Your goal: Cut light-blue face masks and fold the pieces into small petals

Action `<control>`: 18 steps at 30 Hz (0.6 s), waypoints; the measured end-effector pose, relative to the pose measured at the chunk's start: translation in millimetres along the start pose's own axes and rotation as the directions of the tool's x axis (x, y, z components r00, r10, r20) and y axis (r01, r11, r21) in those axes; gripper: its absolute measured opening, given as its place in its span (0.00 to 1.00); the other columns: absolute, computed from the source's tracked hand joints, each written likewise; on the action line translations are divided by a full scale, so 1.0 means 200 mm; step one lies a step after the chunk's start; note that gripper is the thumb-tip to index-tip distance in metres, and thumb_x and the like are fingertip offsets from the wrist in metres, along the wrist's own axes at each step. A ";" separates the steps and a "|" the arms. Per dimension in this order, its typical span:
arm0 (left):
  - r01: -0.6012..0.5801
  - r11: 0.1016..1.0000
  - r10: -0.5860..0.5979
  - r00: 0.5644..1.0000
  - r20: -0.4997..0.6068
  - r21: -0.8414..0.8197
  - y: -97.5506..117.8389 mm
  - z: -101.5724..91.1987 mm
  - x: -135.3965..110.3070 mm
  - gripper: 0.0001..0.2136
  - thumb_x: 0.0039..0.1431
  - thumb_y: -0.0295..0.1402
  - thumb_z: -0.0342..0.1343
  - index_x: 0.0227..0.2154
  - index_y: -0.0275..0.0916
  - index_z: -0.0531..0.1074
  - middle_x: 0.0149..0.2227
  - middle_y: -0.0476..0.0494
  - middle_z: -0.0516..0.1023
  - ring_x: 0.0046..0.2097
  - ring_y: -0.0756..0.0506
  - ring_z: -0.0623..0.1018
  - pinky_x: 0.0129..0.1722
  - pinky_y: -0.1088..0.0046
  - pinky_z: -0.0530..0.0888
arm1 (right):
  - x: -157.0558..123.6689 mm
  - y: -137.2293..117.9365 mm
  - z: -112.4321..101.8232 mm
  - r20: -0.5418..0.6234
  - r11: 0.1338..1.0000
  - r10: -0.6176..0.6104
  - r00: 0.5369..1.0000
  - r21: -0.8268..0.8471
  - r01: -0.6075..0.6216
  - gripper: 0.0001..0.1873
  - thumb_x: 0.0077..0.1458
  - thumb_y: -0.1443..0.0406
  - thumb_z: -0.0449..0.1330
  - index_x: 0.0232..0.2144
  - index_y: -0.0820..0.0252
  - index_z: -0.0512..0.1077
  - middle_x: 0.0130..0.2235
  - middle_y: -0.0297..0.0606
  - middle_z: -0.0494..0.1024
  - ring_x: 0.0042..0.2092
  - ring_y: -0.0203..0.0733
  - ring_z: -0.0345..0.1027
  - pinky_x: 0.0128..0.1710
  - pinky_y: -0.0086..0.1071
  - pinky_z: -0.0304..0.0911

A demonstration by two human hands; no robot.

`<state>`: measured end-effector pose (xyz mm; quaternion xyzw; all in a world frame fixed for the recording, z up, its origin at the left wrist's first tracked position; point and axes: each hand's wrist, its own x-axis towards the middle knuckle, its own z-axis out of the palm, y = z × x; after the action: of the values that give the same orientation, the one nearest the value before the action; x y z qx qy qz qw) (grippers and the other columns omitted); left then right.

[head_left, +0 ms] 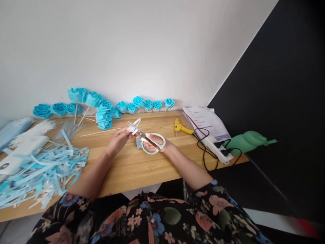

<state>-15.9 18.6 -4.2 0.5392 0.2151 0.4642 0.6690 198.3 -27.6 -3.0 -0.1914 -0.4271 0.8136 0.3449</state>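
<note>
My right hand [156,144] is wrapped round the white handles of a pair of scissors [150,139], which point up and to the left. Their blades are parted around a small white strip [132,129]. My left hand [120,137] pinches that strip between thumb and fingers, close to the blade tips; paper or foam, I cannot tell. Beneath the scissors a small light-blue stack [138,143] lies on the wooden table [127,173], partly hidden by my hands. A thin wooden stick [100,132] rests just left of my left hand.
Blue flowers [104,117] on sticks line the wall. Cut blue and white strips [48,169] pile up at left, beside white packs [25,150]. At right are a yellow glue gun [181,126], a power strip [218,150] with black cables, papers [207,118] and a green wrapped roll [243,141].
</note>
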 end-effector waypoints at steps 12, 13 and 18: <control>0.084 0.992 -0.072 0.990 -0.119 0.099 0.02 0.02 0.00 0.19 0.48 0.49 0.68 0.26 0.36 0.77 0.26 0.44 0.75 0.28 0.47 0.72 0.31 0.69 0.69 | -0.01 0.00 0.06 0.044 0.993 0.001 0.999 -0.117 0.004 0.34 0.51 0.47 0.68 0.51 0.66 0.72 0.26 0.29 0.69 0.21 0.26 0.52 0.16 0.22 0.48; 0.115 0.985 -0.100 0.988 -0.120 0.128 0.01 0.02 -0.01 0.19 0.48 0.50 0.68 0.29 0.36 0.78 0.26 0.44 0.75 0.26 0.48 0.71 0.28 0.70 0.68 | -0.01 0.01 0.07 0.086 0.989 0.027 0.996 -0.146 -0.014 0.34 0.50 0.48 0.69 0.51 0.67 0.72 0.26 0.30 0.70 0.21 0.26 0.53 0.16 0.22 0.48; 0.118 0.943 -0.085 0.990 -0.117 0.312 -0.01 -0.03 0.00 0.19 0.52 0.50 0.65 0.35 0.38 0.81 0.26 0.45 0.75 0.30 0.45 0.74 0.29 0.70 0.70 | 0.00 0.01 0.10 0.133 0.965 0.078 0.988 -0.259 -0.042 0.32 0.52 0.49 0.68 0.50 0.66 0.72 0.27 0.31 0.72 0.22 0.28 0.58 0.18 0.23 0.52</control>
<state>-19.8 20.9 -8.4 0.6039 0.3484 0.4152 0.5844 185.7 -39.3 6.4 -0.1887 -0.5457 0.7735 0.2614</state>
